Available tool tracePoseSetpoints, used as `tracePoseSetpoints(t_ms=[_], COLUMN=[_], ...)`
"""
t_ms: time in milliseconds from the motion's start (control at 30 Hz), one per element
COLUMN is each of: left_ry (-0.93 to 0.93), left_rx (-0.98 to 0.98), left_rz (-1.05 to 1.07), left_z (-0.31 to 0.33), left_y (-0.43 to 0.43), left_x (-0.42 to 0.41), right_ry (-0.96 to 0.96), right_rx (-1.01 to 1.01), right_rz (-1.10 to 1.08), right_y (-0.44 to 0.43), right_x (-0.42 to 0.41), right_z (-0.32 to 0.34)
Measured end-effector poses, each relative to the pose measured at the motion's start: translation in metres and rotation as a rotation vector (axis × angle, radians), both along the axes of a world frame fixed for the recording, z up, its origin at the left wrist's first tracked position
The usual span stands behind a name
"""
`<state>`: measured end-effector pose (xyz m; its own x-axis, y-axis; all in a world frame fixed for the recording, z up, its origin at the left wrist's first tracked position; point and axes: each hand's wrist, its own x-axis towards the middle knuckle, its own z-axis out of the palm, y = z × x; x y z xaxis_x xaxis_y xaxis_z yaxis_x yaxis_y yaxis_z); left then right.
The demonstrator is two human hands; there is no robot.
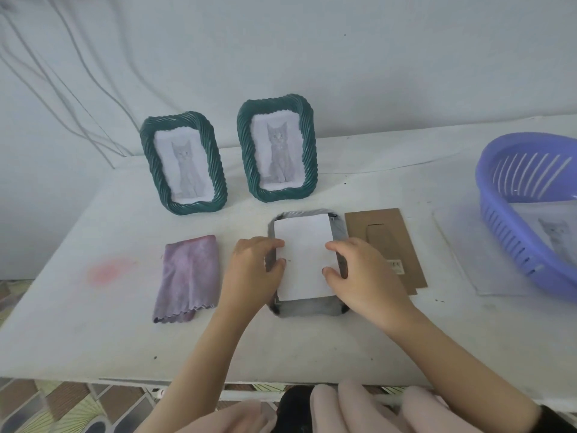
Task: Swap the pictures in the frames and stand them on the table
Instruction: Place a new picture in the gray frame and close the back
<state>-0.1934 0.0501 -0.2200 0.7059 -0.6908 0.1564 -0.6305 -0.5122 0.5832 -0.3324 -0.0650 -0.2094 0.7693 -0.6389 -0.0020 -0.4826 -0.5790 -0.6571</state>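
My left hand (253, 270) has its thumb and fingertips pressed on the left edge of a blank white sheet of paper (304, 256), and my right hand (365, 273) does the same on the right edge; both hands are loosely curled, pinning the sheet flat, not closed around it. The paper lies on the back of a frame (307, 307) set face down on the white table (93, 339), its dark rounded rim showing around the sheet. Just right of it lies a brown cardboard backing (381, 226) with a cut stand flap and a small label whose print is too small for me to read. To the left lies a folded purple cloth (187, 276) with a scalloped hem. Farther back two green frames with twisted rope-like rims, the left one (183, 162) and the right one (277, 148), stand upright, each holding a grey cat picture. At the far right a slotted purple plastic basket (512, 232) holds another cat print.
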Motion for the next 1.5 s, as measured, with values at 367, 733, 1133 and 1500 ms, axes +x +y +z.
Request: tracePoseSetpoints(t_ms=[367,733,1133,1500], left_ry=[0.017,-0.016,-0.069,0.028], left_rx=[0.001,-0.047,-0.038,-0.151], left_rz=[-0.081,-0.101,-0.105,-0.111], left_z=[-0.006,-0.012,-0.019,-0.024], left_y=[0.007,0.009,0.009,0.012], left_x=[0.011,0.009,0.008,0.01], right_ry=[-0.013,-0.039,-0.028,-0.109], right_rx=[-0.007,0.053,0.017,0.075], right_rz=[-0.066,-0.087,-0.059,-0.093], right_y=[-0.002,-0.005,-0.005,-0.004], right_x=[0.005,0.006,0.006,0.005], right_z=[-0.005,-0.008,-0.009,-0.009])
